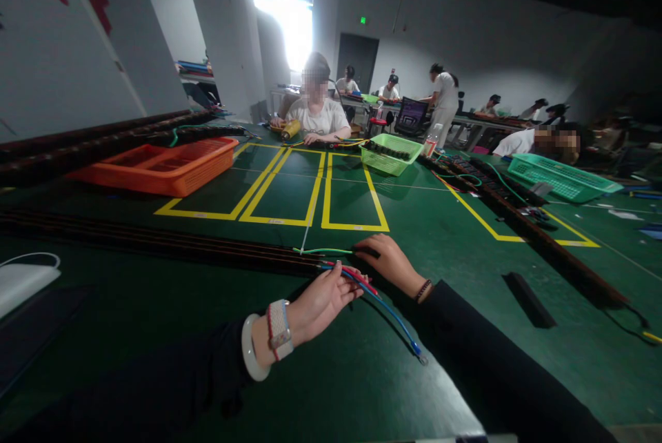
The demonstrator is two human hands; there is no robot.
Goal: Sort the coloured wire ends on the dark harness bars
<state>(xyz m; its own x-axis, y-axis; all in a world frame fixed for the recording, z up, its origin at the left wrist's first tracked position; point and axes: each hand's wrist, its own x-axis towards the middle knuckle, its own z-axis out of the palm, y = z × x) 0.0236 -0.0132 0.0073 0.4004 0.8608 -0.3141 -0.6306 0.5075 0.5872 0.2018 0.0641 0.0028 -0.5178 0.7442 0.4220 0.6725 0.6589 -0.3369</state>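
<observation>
My left hand (328, 299) is closed lightly around a red wire (365, 281) and a blue wire (396, 319), thumb on top. The blue wire runs out past my fingers and ends in a ring terminal (423, 359) lying over the table. My right hand (389, 260), palm down, has its fingertips pinched at the end of a green wire (328, 250). A small dark piece shows beneath these fingers; its kind is unclear. Left of both hands, a long dark bundle (170, 241) lies across the table, and the wires come out of its end.
An orange basket (207, 165) stands back left, a light green basket (396, 165) back centre, a teal basket (563, 177) back right. Yellow tape (356, 227) marks the green table. Dark harnesses (548, 243) and a black strip (528, 299) lie right. A person (318, 115) sits opposite.
</observation>
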